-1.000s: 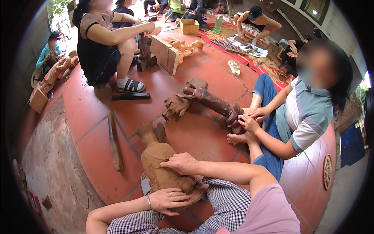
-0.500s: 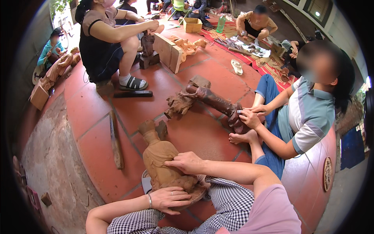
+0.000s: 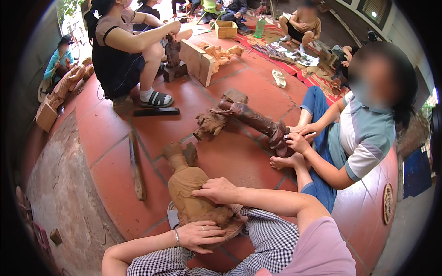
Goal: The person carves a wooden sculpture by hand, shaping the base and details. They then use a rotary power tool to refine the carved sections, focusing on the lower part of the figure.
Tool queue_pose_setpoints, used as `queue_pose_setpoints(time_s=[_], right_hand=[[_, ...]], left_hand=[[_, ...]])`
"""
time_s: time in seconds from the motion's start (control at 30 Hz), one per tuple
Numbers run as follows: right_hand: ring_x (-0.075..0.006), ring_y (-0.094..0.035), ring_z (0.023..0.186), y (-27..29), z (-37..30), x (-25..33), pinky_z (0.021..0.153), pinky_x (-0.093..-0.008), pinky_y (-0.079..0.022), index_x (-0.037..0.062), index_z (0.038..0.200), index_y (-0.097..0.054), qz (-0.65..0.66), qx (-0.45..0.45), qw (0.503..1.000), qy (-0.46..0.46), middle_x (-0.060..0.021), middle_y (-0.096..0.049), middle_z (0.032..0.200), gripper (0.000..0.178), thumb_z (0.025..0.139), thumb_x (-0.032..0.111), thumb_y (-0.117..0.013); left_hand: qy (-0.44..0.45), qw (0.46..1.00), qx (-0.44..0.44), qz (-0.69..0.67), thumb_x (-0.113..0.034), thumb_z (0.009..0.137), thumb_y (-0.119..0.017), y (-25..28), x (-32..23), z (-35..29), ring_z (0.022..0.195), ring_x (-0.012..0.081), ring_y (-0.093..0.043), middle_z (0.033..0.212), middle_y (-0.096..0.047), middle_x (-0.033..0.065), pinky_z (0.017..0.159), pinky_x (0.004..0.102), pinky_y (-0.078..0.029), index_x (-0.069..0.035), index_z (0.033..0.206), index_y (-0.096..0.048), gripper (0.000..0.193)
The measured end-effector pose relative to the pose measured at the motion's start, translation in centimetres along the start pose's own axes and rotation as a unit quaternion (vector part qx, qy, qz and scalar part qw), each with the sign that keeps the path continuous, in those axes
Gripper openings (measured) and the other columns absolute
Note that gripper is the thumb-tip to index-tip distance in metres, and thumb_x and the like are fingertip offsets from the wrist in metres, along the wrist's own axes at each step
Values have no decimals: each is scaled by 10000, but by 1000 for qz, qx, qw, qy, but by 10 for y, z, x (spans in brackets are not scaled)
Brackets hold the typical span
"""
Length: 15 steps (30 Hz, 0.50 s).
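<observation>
With the statue [image 3: 188,186] just before the lap [image 3: 264,246]: could rock if braced too lightly under the left hand [image 3: 201,237], loosely spread across its base. With the right hand [image 3: 218,191] curled against its side: cannot tell if pinching anything; might shove it over by pressing hard.

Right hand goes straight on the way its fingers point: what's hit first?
The tan carved wooden figure; the right hand appears to be touching it, though exact contact is hard to judge from this view.
</observation>
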State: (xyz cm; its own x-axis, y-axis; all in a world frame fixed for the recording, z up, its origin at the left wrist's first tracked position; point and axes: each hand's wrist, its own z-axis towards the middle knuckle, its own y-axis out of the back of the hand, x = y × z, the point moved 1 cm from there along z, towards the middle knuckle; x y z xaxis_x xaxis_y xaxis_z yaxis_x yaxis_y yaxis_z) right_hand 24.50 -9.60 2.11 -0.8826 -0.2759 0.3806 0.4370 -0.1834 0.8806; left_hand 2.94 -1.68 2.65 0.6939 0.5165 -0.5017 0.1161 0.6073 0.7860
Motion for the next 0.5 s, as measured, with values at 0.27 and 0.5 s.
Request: queue_pose_setpoints(time_s=[0.27,0.5], right_hand=[[-214,-637,798,-7,20,1,697,-344,-548,149,1201,-692,-50,-35,995,77,-21,-628,826,401,803,135,-642],[-223,-628,882,-1,26,6,761,-345,-549,152,1175,-700,-28,-39,997,60,-29,-619,907,385,793,135,-653]], left_hand=[[-6,1000,-3,-2,-423,880,-713,-3,2,1,1263,225,-579,1423,-579,96,1113,410,-418,-132,1419,-560,632],[-4,1000,-3,-7,-416,892,-704,-1,1,0,1276,233,-566,1431,-568,108,1124,418,-410,-115,1422,-553,628]])
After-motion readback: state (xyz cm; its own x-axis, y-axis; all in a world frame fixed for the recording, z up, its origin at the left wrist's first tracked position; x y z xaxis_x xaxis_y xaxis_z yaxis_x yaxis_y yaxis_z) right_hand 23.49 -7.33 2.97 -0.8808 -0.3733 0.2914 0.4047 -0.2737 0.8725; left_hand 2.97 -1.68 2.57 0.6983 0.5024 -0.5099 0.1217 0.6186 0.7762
